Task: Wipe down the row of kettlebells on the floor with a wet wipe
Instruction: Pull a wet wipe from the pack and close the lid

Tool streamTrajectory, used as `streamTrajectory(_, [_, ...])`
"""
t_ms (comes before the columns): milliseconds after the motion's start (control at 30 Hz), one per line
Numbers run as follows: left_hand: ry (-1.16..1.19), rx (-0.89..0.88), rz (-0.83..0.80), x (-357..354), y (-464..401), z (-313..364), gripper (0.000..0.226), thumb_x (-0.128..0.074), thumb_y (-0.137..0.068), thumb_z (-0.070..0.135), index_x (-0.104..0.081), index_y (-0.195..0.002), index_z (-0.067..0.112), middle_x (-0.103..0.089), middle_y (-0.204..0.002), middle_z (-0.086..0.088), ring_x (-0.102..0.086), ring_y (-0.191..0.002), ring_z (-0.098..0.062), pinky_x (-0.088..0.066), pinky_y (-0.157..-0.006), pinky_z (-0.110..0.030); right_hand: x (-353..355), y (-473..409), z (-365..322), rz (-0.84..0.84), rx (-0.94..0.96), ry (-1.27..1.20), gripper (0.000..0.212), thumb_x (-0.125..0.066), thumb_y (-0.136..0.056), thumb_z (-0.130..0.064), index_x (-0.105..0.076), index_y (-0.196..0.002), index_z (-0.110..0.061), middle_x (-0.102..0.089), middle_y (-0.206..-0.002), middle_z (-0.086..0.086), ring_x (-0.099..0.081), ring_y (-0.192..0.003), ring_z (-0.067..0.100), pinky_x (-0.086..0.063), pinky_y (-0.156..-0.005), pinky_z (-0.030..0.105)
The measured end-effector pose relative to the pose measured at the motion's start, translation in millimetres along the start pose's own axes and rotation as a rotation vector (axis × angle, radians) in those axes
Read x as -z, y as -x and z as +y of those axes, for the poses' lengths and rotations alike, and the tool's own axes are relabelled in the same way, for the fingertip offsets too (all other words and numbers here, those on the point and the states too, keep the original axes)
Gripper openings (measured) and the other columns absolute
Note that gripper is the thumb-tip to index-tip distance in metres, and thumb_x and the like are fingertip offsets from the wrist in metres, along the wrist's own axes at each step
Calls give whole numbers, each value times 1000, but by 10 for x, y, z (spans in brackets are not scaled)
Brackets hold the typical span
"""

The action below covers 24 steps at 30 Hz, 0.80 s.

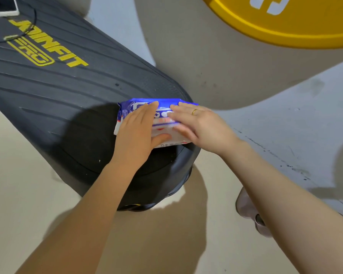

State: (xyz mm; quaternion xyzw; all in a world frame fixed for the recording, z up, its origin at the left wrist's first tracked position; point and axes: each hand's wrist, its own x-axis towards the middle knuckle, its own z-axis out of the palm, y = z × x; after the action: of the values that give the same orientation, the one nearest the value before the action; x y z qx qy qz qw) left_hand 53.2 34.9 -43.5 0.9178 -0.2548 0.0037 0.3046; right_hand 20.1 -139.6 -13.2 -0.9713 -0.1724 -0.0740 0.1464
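Wet-wipe pack (147, 109), blue and white, lies at the rounded end of a black ribbed step platform (53, 82). Both hands rest flat on it, fingers straight and together: left hand (136, 133) at 9 o'clock, right hand (199, 125) at 3 o'clock. Yellow weight plate (285, 20) sits at 1 o'clock.

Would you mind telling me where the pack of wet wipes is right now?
The pack of wet wipes lies mid-frame on the near end of the black step platform, under both hands, left hand and right hand.
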Motion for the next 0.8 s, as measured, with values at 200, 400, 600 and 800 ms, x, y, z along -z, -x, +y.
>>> streamTrajectory(200, [82, 171, -9, 53, 31, 145, 103, -69, -74, 43, -3, -148, 18, -38, -146, -10, -47, -125, -27, -41, -99, -38, 17, -435, -118, 322, -504, -118, 38, -37, -93, -40, -61, -88, -11, -54, -84, 5, -51, -79, 26, -26, -64, 28])
streamTrajectory(400, [-114, -8, -15, -20, 32, 14, 61, -37, -86, 53, -50, -131, 13, -48, -134, -20, -54, -114, -36, -49, -84, -45, -21, -342, -241, 478, -511, -461, 16, -54, -78, 3, -48, -88, -9, -35, -107, 2, -48, -80, 16, -46, -75, 33])
streamTrajectory(600, [-109, -11, 19, -40, 12, 24, 54, -59, -85, 40, -51, -130, 12, -50, -131, -21, -52, -115, -38, -46, -87, -47, -175, -1, -217, 280, -191, 355, 14, -73, -66, -7, -67, -71, -18, -61, -93, 6, -43, -91, 23, -33, -80, 32])
streamTrajectory(800, [-98, 16, -14, -35, -4, 42, 58, -60, -83, 41, -46, -135, 17, -44, -138, -17, -47, -120, -36, -41, -96, -48, -63, -141, -272, -44, -247, 309, 14, -51, -89, -10, -65, -89, -10, -55, -89, 10, -41, -72, 24, -12, -49, 30])
